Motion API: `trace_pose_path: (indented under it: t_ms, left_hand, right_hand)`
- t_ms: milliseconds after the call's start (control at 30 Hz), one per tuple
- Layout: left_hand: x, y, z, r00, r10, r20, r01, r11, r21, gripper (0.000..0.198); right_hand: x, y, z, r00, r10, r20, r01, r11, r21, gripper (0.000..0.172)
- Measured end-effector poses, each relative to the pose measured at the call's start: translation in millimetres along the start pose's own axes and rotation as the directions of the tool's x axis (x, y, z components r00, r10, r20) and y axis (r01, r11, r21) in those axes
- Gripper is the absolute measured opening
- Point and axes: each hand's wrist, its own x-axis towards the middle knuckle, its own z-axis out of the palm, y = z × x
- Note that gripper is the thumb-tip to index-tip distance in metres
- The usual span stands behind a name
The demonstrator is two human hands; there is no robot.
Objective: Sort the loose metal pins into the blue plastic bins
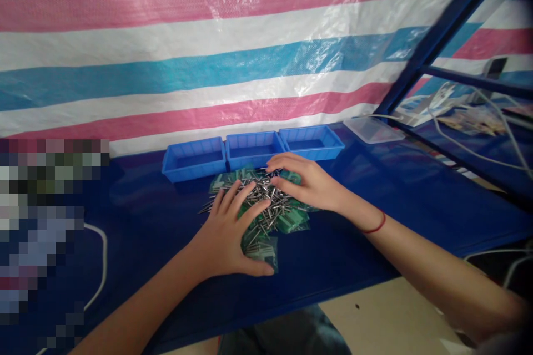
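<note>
A heap of thin silvery metal pins point(272, 213), too small to name surely, lies on the blue table, mixed with small clear bags holding green pieces point(293, 221). Spread wide over the left and near side of the heap is my left hand point(225, 233), its fingertips resting on or just above the pins. Its thumb reaches a bag point(266, 248) at the near edge. My right hand point(312, 180) comes in from the right at the far side, fingers curved and thumb apart from them, with nothing visible between them. The pins under both hands are partly hidden.
Three blue plastic bins point(194, 160) stand in a row behind the heap. A clear plastic lid or tray point(372, 130) lies to their right. A blue metal frame point(441, 39) and white cables point(466, 151) are at the right; another white cable point(104, 258) curves at the left.
</note>
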Motion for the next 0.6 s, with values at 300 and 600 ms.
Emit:
trace_pose_path:
  t_ms: [300,600]
  left_hand:
    - [4,7,5.0,0.991,-0.114,-0.069,0.119,0.991,0.066,0.081]
    - [11,9,0.9,0.986,-0.074,-0.15,0.092,0.989,0.117,0.073]
  right_hand:
    - [-89,8,-9,0.973,0.227,0.048,-0.202,0.93,-0.308,0.047]
    - [-101,13,-4,0.98,0.188,-0.065,-0.198,0.878,-0.435,0.024]
